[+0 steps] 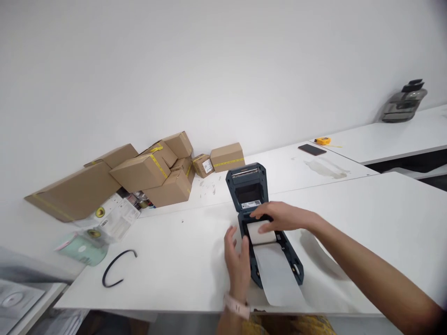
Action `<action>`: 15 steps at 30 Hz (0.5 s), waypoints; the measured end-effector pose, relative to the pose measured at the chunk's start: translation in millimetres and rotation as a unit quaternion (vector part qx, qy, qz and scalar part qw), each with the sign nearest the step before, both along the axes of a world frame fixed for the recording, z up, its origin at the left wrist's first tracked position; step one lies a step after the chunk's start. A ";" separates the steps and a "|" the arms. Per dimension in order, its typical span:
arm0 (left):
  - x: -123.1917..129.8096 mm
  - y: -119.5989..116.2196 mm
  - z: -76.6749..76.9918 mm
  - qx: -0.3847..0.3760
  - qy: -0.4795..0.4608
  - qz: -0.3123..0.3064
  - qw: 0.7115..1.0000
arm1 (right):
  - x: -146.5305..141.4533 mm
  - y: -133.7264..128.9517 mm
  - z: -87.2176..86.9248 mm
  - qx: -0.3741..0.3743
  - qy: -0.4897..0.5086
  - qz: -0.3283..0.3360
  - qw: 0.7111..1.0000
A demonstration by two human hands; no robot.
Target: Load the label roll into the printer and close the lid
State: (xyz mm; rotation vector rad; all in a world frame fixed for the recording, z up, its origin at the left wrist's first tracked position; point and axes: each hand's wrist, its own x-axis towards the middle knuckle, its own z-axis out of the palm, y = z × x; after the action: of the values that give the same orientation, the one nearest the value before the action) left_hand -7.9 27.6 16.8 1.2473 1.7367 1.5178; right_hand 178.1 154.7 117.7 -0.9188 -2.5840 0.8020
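A dark label printer (292, 260) lies on the white table with its lid (247, 190) tilted up and back. Inside sits a white paper roll (260, 234), from which a strip of label paper (281, 277) runs out over the printer's front toward the table edge. My right hand (279, 216) reaches over the printer from the right, fingers spread, its fingertips at the top of the roll. Beside the printer's left wall is my left hand (237, 256), with fingers apart and nothing in it. A pale band circles my left wrist.
Several cardboard boxes (141, 170) are piled against the wall at the left. A black curved band (112, 266) and a mint-green pouch (84, 249) lie at left. Farther right are a phone (312, 149), a yellow tape measure (322, 140) and a large bottle (403, 104).
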 end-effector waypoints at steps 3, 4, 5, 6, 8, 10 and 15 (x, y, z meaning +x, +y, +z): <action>3.6 -50.9 -19.8 -0.029 -0.093 0.068 0.993 | 17.0 4.0 37.2 0.050 0.269 -0.153 0.950; 6.7 -63.9 -27.6 -0.069 -0.143 0.027 0.987 | 16.5 11.7 46.1 0.061 0.328 -0.209 0.919; 11.2 -73.6 -34.8 -0.130 -0.201 -0.020 0.971 | 12.7 22.1 52.5 0.057 0.366 -0.247 0.895; 17.0 -79.8 -40.7 -0.188 -0.255 -0.057 0.947 | 6.2 34.3 56.3 0.028 0.392 -0.262 0.881; 31.0 -83.5 -48.1 -0.263 -0.333 -0.093 0.901 | -10.4 58.6 57.8 -0.048 0.412 -0.255 0.874; 44.5 -80.2 -50.9 -0.278 -0.369 -0.084 0.883 | -24.3 74.1 55.0 -0.096 0.409 -0.243 0.874; 57.8 -75.2 -55.4 -0.233 -0.371 -0.028 0.899 | -16.1 39.3 37.0 -0.105 0.399 -0.217 0.885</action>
State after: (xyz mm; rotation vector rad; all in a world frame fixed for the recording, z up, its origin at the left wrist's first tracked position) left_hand 50.0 -47.6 -38.6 0.3811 1.3905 1.2016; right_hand 162.0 194.0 154.7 -0.9162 -1.5353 1.0492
